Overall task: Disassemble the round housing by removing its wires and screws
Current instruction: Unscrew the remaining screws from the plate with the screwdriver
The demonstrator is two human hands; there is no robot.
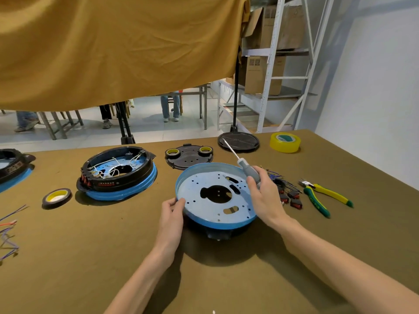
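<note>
Fingers of the left hand (172,210) pinch the near-left rim of the blue housing (215,196), while the right hand (264,196) grips the screwdriver (246,168) over its right edge, shaft pointing far-left, away.

Single head-worn view, forward and down, close over the table (95,264)

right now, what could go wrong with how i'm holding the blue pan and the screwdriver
The blue pan sits tilted on a black part, held only at its rim by the left hand; it may rock or slip. The screwdriver in the right hand points its tip toward the black disc and could strike it.
</note>
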